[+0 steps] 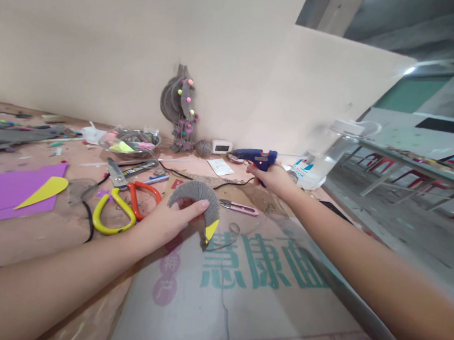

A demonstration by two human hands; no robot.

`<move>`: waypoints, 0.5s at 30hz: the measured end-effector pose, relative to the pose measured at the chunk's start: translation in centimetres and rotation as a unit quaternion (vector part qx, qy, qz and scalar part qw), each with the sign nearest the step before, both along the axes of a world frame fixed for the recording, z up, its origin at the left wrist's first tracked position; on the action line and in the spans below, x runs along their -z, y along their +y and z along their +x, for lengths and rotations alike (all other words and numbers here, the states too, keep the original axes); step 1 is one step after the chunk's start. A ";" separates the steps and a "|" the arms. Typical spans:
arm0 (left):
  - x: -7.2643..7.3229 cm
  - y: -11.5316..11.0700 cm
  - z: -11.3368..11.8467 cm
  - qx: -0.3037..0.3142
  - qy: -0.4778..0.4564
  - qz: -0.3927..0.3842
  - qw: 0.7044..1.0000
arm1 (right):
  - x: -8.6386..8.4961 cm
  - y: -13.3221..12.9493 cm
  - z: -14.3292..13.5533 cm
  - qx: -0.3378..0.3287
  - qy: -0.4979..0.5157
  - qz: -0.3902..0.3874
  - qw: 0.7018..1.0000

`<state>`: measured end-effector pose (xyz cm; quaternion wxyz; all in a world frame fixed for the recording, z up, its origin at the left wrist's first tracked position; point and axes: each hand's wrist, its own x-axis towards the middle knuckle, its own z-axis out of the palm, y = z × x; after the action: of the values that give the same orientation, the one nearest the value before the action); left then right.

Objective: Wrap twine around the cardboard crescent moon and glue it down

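My left hand [182, 216] grips a crescent [197, 191] wound with grey yarn, thumb on its front face. One tip of the crescent is bare yellow, and loose yarn [232, 233] trails from near it. At the back of the table my right hand [268, 176] is closed around the handle of a blue glue gun [254, 155], its nozzle toward the left and a small red light lit. Between the hands lie pink-handled thread snips [242, 208]. Scissors with one yellow handle [113, 213] and one red handle [144, 197] lie left of my left hand.
A printed cardboard sheet [263, 309] lies under my hands. Purple sheets [13, 187] with a yellow cutout [44, 192] lie left. Behind are a tray [130, 146], a pom-pom ornament [179, 103], a small digital clock [221, 147] and a plastic jug [322, 156]. A black cord [89, 222] crosses the table.
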<state>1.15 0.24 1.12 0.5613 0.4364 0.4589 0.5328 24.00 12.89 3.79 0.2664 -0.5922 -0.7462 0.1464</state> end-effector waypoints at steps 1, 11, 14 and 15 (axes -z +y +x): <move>0.0 0.0 0.0 -0.002 0.008 0.007 1.000 | -0.5 -0.9 0.1 -0.016 0.012 -0.003 1.000; 1.2 1.0 -0.9 0.014 0.162 0.076 0.984 | 0.0 -11.2 0.1 -0.118 0.113 -0.051 0.985; 1.4 1.0 -1.1 0.004 0.182 0.074 0.981 | 0.9 -12.6 0.0 -0.148 0.108 -0.076 0.980; 1.4 1.0 -1.2 -0.001 0.183 0.071 0.980 | 1.1 -12.8 0.0 -0.167 0.118 -0.087 0.975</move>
<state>-0.03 1.27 -0.27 0.4348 0.5649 0.5155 0.4756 23.99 0.06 2.67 0.2721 -0.4590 -0.7822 0.3216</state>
